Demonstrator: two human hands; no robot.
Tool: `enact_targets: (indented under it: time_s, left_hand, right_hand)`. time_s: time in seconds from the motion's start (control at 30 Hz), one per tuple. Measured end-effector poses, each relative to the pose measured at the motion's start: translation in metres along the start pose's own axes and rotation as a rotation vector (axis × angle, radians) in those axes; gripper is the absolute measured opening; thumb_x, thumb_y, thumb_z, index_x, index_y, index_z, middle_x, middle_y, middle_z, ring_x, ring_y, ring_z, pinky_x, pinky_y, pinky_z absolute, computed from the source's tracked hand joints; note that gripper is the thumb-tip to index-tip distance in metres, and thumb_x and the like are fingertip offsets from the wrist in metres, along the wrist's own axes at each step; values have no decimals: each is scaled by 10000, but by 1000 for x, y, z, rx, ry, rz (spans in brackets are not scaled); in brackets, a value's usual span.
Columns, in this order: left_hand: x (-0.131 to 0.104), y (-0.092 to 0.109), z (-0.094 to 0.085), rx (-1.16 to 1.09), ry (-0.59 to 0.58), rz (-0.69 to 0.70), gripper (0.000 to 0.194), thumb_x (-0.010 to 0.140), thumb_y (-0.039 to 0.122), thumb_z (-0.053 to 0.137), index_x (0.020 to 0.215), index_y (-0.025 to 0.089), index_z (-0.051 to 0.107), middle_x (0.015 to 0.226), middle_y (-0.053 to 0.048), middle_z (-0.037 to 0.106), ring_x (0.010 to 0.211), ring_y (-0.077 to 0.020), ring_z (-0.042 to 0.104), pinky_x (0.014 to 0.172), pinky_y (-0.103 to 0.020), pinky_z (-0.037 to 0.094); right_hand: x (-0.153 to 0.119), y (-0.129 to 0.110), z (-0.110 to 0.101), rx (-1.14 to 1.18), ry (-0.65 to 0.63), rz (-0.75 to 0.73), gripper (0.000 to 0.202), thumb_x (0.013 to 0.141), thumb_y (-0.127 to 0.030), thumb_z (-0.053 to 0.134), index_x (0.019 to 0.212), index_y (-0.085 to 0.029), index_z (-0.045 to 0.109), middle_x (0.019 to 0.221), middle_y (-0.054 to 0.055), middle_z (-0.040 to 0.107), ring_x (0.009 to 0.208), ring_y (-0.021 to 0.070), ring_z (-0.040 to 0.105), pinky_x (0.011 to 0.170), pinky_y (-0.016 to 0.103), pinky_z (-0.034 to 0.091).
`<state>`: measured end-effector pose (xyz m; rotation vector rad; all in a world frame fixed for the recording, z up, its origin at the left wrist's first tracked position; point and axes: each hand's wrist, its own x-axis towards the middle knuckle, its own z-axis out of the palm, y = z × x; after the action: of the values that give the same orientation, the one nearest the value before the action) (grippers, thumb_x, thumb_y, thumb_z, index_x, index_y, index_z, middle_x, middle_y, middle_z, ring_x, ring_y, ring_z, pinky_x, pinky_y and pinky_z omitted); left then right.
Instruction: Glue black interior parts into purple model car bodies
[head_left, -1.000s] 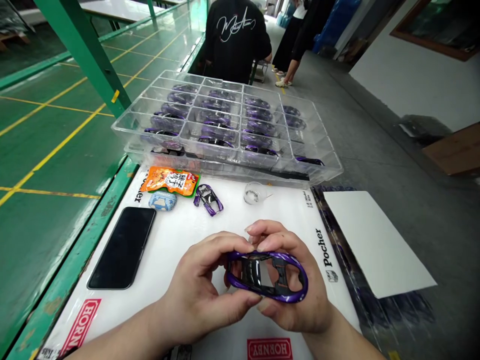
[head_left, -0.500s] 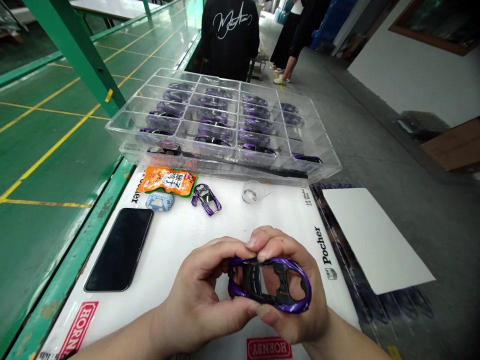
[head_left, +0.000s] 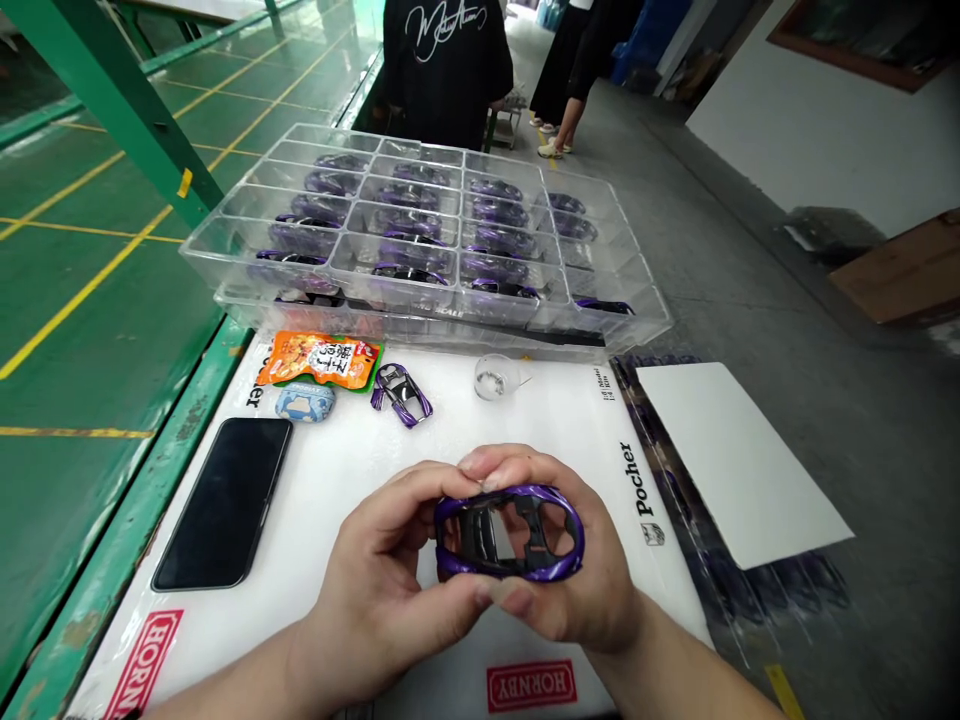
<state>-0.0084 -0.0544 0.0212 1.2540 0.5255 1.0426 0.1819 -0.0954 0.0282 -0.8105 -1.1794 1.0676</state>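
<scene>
A purple and black car body shell [head_left: 541,574] is held above the white work surface, its open frame facing the camera. My left hand [head_left: 397,570] grips its left end, thumb along the lower edge and fingers on the upper edge. Around the right part is my right hand [head_left: 592,560], with its thumb below and fingertips on the top rim. Both thumbs nearly meet at the lower edge. Another purple shell [head_left: 403,394] lies farther back on the surface, near a small clear cup [head_left: 495,378] with tiny parts inside.
Clear compartment trays [head_left: 337,285] with purple shells stand at the back. A black phone [head_left: 223,503], an orange packet [head_left: 319,360] and a blue case [head_left: 304,402] lie left. A white board [head_left: 739,460] rests on another tray at right. A person in black [head_left: 448,80] is beyond.
Both hands and the held shell have shifted slightly up and left in view, and the shell is turned more level. The surroundings have also shifted slightly left with the camera.
</scene>
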Motion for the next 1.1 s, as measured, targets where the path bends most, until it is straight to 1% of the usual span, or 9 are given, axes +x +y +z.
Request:
enact_targets:
  time_s: [0.1,0.2,0.27,0.37,0.57,0.63,0.77,0.93,1.1]
  left_hand:
    - [5,4,-7,181,13,96,543,890,154,1002,1370,321,812,1246,-74,794,1176,-241,775,998,-283,664]
    - [8,6,-14,355,8,183,563,899,129,958,1398,309,768,1212,-79,772,1119,-241,756,914,-292,658]
    - [10,6,-17,427,-15,228,571,906,113,933,1411,302,745,1207,-87,766,1089,-248,755,864,-303,656]
    - [12,7,-17,479,-47,269,573,915,102,911,1421,294,723,1212,-92,768,1082,-250,760,854,-310,656]
    - [12,7,-15,476,-32,251,549,930,107,894,1414,288,708,1222,-70,753,1067,-210,746,848,-267,634]
    - [12,7,-15,457,-7,230,532,938,123,893,1407,291,706,1216,-63,745,1048,-202,739,832,-259,627]
    - [12,7,-16,440,18,211,531,947,141,900,1416,302,708,1220,-57,737,1030,-198,729,843,-270,617]
    - [11,7,-17,401,32,209,596,952,142,912,1478,325,700,1280,-60,720,1057,-196,713,841,-265,605]
    - [9,4,-18,371,46,219,658,937,156,943,1519,337,697,1325,-66,713,1139,-215,712,898,-275,616]
  right_hand:
    - [-1,5,-8,-31,-17,11,690,892,-566,1060,1492,-392,768,1588,106,719,1492,331,723,1246,504,649]
    - [1,3,-15,-70,9,23,764,864,-591,1078,1529,-402,755,1653,113,684,1531,353,692,1240,532,650]
    - [2,-1,-19,-87,13,25,718,885,-548,1073,1517,-395,769,1636,109,699,1509,336,699,1199,487,664]
    - [5,-5,-25,-116,1,2,658,909,-513,1060,1497,-389,792,1576,88,731,1468,292,704,1151,393,656]
    - [7,-6,-29,-122,-3,2,538,974,-529,1007,1455,-363,834,1492,83,767,1457,286,711,1271,414,596]
    - [7,-6,-29,-110,2,7,530,989,-531,996,1463,-357,835,1461,80,789,1438,276,725,1260,387,600]
    - [6,-5,-29,-100,29,-9,463,1010,-433,995,1442,-350,849,1395,65,828,1368,246,768,1200,343,634]
    - [5,-1,-30,-89,50,-32,453,1006,-394,1004,1432,-347,857,1399,51,846,1359,207,784,1188,284,639]
    - [5,1,-30,-83,65,-42,445,1009,-392,999,1431,-359,862,1401,53,858,1365,220,800,1213,324,648]
